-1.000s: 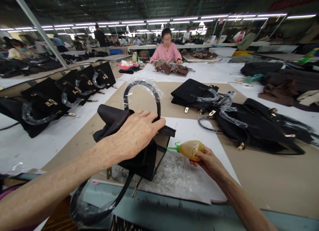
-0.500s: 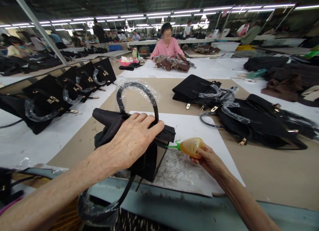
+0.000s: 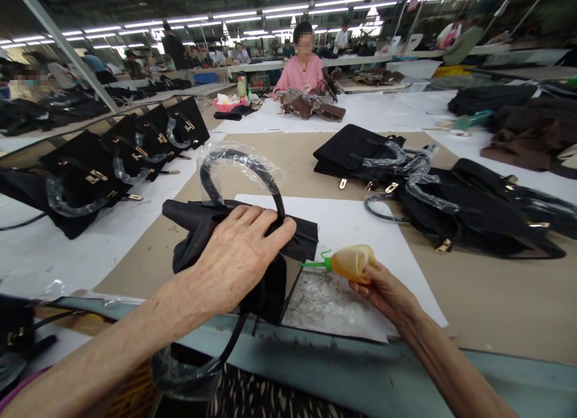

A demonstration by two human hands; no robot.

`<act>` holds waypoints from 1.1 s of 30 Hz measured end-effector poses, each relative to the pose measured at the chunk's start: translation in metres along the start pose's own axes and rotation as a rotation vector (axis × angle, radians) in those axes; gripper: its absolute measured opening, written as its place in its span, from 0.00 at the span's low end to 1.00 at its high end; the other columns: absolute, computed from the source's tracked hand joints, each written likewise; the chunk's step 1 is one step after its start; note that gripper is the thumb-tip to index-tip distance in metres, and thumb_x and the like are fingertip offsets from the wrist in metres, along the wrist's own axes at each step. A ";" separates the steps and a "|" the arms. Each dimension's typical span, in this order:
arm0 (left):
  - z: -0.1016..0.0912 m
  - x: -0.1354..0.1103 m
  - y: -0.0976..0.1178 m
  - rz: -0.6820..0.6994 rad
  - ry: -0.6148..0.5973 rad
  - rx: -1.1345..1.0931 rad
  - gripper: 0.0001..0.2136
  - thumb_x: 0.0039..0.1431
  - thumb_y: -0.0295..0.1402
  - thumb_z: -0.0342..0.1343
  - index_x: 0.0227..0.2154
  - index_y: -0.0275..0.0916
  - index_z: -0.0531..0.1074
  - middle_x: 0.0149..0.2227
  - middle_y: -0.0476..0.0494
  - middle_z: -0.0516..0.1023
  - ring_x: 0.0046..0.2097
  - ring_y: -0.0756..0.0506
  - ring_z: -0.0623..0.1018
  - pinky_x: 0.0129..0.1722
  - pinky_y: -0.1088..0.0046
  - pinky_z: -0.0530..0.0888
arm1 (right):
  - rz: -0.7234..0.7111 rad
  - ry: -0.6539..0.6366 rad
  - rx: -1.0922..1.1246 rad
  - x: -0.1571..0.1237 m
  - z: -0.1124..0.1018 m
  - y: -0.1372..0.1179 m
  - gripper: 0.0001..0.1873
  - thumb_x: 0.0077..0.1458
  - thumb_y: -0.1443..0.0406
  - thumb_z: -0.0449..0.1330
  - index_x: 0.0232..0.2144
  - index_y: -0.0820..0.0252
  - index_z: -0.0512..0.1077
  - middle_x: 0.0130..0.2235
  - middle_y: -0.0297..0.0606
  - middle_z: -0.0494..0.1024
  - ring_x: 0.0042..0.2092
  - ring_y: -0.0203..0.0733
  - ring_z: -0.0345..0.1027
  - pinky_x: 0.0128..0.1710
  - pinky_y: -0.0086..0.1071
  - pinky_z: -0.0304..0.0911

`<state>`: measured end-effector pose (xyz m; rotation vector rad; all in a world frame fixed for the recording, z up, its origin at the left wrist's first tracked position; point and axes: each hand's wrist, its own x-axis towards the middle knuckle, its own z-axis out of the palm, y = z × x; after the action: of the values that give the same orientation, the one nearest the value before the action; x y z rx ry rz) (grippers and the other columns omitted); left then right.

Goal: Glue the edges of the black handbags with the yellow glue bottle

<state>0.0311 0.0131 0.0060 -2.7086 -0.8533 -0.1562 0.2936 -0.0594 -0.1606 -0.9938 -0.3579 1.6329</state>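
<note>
My left hand [image 3: 238, 249] lies closed over the top of a black handbag [image 3: 265, 291] at the table's near edge, fingers pressed on its upper flap. The bag's handle [image 3: 243, 165], wrapped in clear plastic, arches up behind my fingers, and a second wrapped strap [image 3: 189, 370] hangs below the table edge. My right hand [image 3: 383, 291] grips a small amber squeeze bottle [image 3: 354, 261] with a green nozzle [image 3: 315, 263]. The nozzle points left, close to the bag's right side edge. A white paper sheet [image 3: 360, 225] smeared with dried glue lies under both.
Black handbags [image 3: 473, 207] with wrapped handles lie in a heap at right, and another row of bags [image 3: 112, 159] stands at left. Across the table a person in pink [image 3: 302, 75] handles brown bags [image 3: 311, 108]. The table's blue-grey front edge [image 3: 360, 370] runs below my hands.
My left hand has tilted the bag's top flatter and shifted it slightly left. The right hand keeps the bottle's nozzle at the bag's right edge. The camera view has dipped.
</note>
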 end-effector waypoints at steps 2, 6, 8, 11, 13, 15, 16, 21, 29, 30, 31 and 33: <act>0.001 -0.001 0.000 0.000 -0.001 -0.002 0.19 0.50 0.21 0.50 0.47 0.37 0.64 0.41 0.40 0.70 0.42 0.42 0.69 0.43 0.64 0.67 | 0.003 -0.008 0.011 -0.003 0.002 0.000 0.21 0.36 0.64 0.72 0.34 0.65 0.71 0.29 0.39 0.71 0.22 0.32 0.61 0.16 0.21 0.58; 0.002 -0.001 0.001 0.001 -0.008 -0.007 0.20 0.50 0.22 0.50 0.48 0.37 0.64 0.42 0.40 0.70 0.42 0.42 0.69 0.43 0.63 0.67 | 0.016 0.002 0.021 -0.011 0.004 0.003 0.21 0.35 0.67 0.71 0.34 0.65 0.70 0.27 0.39 0.71 0.22 0.33 0.62 0.16 0.22 0.60; 0.002 -0.001 0.001 0.001 -0.006 -0.009 0.20 0.50 0.22 0.50 0.48 0.37 0.64 0.41 0.40 0.70 0.42 0.41 0.69 0.43 0.63 0.67 | 0.019 0.013 0.030 -0.015 0.006 0.004 0.21 0.35 0.69 0.71 0.34 0.65 0.71 0.29 0.40 0.72 0.23 0.35 0.64 0.18 0.23 0.62; 0.003 0.000 0.001 0.000 -0.005 -0.006 0.20 0.50 0.22 0.50 0.48 0.37 0.64 0.41 0.40 0.70 0.42 0.41 0.69 0.43 0.63 0.67 | 0.032 0.038 0.070 -0.022 0.011 0.004 0.21 0.34 0.69 0.72 0.34 0.63 0.71 0.30 0.39 0.73 0.26 0.37 0.67 0.20 0.24 0.66; 0.003 0.000 0.001 -0.001 -0.007 -0.003 0.20 0.50 0.22 0.50 0.48 0.37 0.64 0.41 0.40 0.70 0.42 0.41 0.69 0.43 0.63 0.67 | 0.046 0.052 0.103 -0.027 0.016 0.003 0.21 0.34 0.69 0.72 0.33 0.63 0.71 0.30 0.39 0.74 0.26 0.38 0.67 0.21 0.25 0.67; 0.004 0.000 0.002 -0.001 -0.007 0.001 0.20 0.51 0.22 0.50 0.48 0.37 0.64 0.42 0.40 0.70 0.43 0.41 0.69 0.43 0.63 0.67 | 0.071 0.061 0.124 -0.032 0.021 0.003 0.22 0.32 0.68 0.73 0.33 0.63 0.71 0.29 0.39 0.74 0.26 0.38 0.67 0.20 0.25 0.67; 0.004 0.000 0.002 -0.001 -0.006 0.006 0.19 0.51 0.23 0.50 0.48 0.37 0.64 0.42 0.40 0.70 0.43 0.41 0.69 0.43 0.63 0.67 | 0.082 0.065 0.131 -0.034 0.024 0.003 0.22 0.31 0.68 0.73 0.32 0.63 0.71 0.29 0.39 0.74 0.25 0.38 0.67 0.20 0.25 0.67; 0.004 -0.001 0.004 -0.010 -0.008 0.025 0.18 0.52 0.23 0.50 0.48 0.37 0.64 0.41 0.40 0.70 0.42 0.41 0.69 0.43 0.63 0.67 | 0.095 0.023 0.118 -0.045 0.029 0.011 0.20 0.34 0.66 0.73 0.31 0.63 0.71 0.27 0.37 0.73 0.22 0.34 0.64 0.18 0.23 0.64; 0.004 0.000 0.006 -0.014 0.017 0.044 0.15 0.54 0.24 0.48 0.46 0.37 0.65 0.41 0.40 0.71 0.42 0.42 0.70 0.42 0.64 0.68 | 0.110 -0.090 0.104 -0.067 0.034 0.019 0.17 0.39 0.63 0.70 0.32 0.63 0.72 0.26 0.38 0.72 0.18 0.31 0.62 0.13 0.19 0.55; 0.004 -0.001 0.006 -0.015 0.020 0.042 0.15 0.55 0.24 0.48 0.46 0.37 0.66 0.40 0.40 0.71 0.42 0.42 0.70 0.42 0.64 0.68 | 0.117 -0.091 0.110 -0.070 0.035 0.020 0.17 0.39 0.63 0.71 0.32 0.63 0.72 0.26 0.39 0.72 0.18 0.31 0.62 0.13 0.19 0.55; 0.005 -0.001 0.006 -0.015 0.023 0.040 0.15 0.55 0.24 0.48 0.46 0.37 0.66 0.40 0.40 0.71 0.41 0.42 0.70 0.42 0.64 0.68 | 0.126 -0.088 0.115 -0.072 0.037 0.020 0.17 0.39 0.62 0.71 0.32 0.63 0.72 0.26 0.39 0.72 0.18 0.31 0.62 0.13 0.19 0.55; 0.005 -0.001 0.007 -0.015 0.025 0.031 0.15 0.55 0.25 0.48 0.46 0.37 0.66 0.40 0.40 0.71 0.41 0.42 0.70 0.42 0.64 0.68 | 0.140 -0.075 0.120 -0.077 0.038 0.021 0.18 0.39 0.61 0.71 0.32 0.64 0.72 0.25 0.38 0.72 0.17 0.31 0.62 0.12 0.19 0.56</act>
<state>0.0340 0.0091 -0.0008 -2.6667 -0.8613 -0.1784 0.2515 -0.1256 -0.1203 -0.8852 -0.2424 1.8003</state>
